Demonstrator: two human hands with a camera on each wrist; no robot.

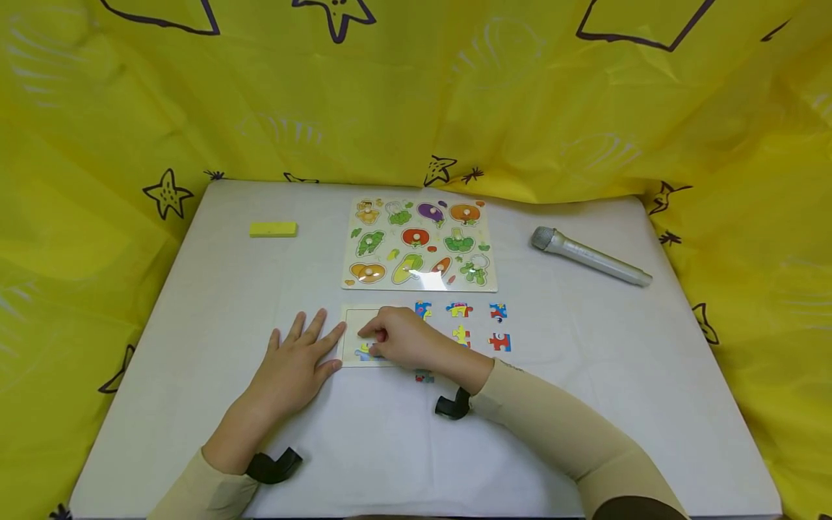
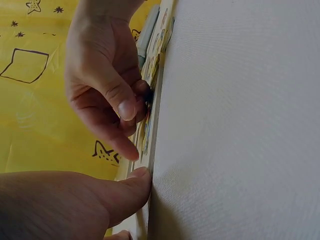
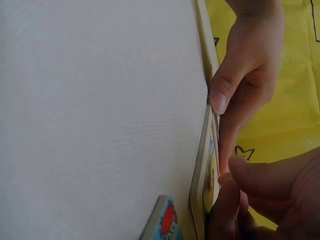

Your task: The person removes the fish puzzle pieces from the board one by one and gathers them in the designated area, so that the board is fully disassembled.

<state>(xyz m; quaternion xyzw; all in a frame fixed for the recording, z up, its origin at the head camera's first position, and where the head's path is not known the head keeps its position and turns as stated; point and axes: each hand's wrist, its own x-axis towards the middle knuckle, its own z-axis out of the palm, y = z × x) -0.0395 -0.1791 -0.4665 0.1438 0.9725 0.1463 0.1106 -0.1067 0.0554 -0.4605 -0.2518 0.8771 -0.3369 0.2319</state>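
My left hand (image 1: 292, 368) lies spread at the left side of a small puzzle board (image 1: 354, 318), fingertips and thumb right at its edge. My right hand (image 1: 406, 339) is over the board, index finger and thumb pointing down at its surface. Blue-and-yellow puzzle pieces (image 1: 362, 352) lie in the board's lower left, partly covered by the right thumb. In the left wrist view something dark blue (image 2: 148, 96) shows by the right fingers; I cannot tell if they hold it. Loose pieces lie to the right, among them a red one (image 1: 500, 342) and a yellow-red one (image 1: 459, 310).
Behind the small board lies a vegetable peg puzzle (image 1: 390, 249). A silver microphone (image 1: 591, 256) is at the back right, a yellow block (image 1: 273, 230) at the back left. The white table (image 1: 195, 347) is bordered by a yellow curtain (image 1: 390, 108).
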